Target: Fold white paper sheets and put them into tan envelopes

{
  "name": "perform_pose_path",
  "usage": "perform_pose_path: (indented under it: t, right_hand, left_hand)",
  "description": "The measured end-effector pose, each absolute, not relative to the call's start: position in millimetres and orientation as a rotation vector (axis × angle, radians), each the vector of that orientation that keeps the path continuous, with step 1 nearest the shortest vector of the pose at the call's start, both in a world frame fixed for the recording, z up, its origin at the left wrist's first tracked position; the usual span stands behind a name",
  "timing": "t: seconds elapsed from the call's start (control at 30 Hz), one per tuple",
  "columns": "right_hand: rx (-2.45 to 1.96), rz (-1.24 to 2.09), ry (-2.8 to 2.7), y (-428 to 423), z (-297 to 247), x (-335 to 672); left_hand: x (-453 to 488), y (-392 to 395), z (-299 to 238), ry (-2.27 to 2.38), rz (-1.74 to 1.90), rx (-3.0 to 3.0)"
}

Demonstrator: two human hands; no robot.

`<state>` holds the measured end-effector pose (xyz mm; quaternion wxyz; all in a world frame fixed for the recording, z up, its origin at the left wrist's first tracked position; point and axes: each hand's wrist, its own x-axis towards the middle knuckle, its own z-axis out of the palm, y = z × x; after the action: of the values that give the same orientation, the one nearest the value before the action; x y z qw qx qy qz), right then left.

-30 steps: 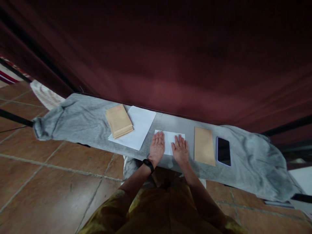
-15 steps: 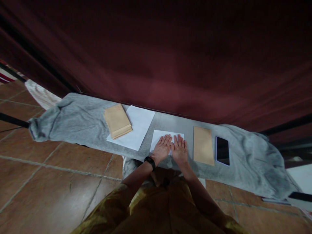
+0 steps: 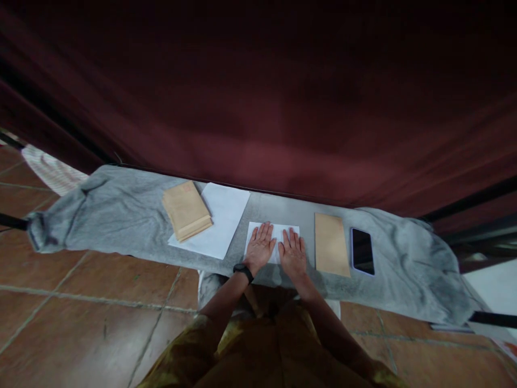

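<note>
Both my hands lie flat, fingers stretched out, on a small folded white paper (image 3: 275,231) on a grey cloth-covered bench (image 3: 121,210). My left hand (image 3: 259,247), with a black band on its wrist, covers the paper's left half. My right hand (image 3: 292,251) rests on its right half. The two hands are side by side, almost touching. Neither grips anything.
A single brown envelope (image 3: 331,244) and a dark phone (image 3: 362,250) lie right of my hands. To the left, a stack of brown envelopes (image 3: 186,209) sits on larger white sheets (image 3: 220,220). A dark red curtain (image 3: 258,108) hangs behind the bench. Brown floor tiles (image 3: 81,323) lie below.
My left hand slid right toward my right hand, then spread slightly apart again on the paper. The camera view shifted, so everything sits a little further left.
</note>
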<state>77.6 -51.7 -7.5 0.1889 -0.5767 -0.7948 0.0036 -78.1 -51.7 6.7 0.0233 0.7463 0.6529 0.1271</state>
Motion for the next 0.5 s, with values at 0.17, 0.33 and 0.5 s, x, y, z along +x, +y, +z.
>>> perform_pose_path:
  t: [0.17,0.33,0.5]
  right_hand:
    - [-1.603,-0.004,-2.213,-52.5,-9.5,79.6]
    - [-1.647,0.017,-2.163,-50.0,-8.0,72.0]
    - [-1.639,0.142,-2.219,-43.6,-0.6,43.9]
  left_hand:
    - [-86.5,-56.0,4.7,2.18,0.403,2.198]
    - [-96.6,-62.8,5.2,2.252,0.409,2.144]
    - [-97.3,-64.3,8.9,2.248,0.389,2.164]
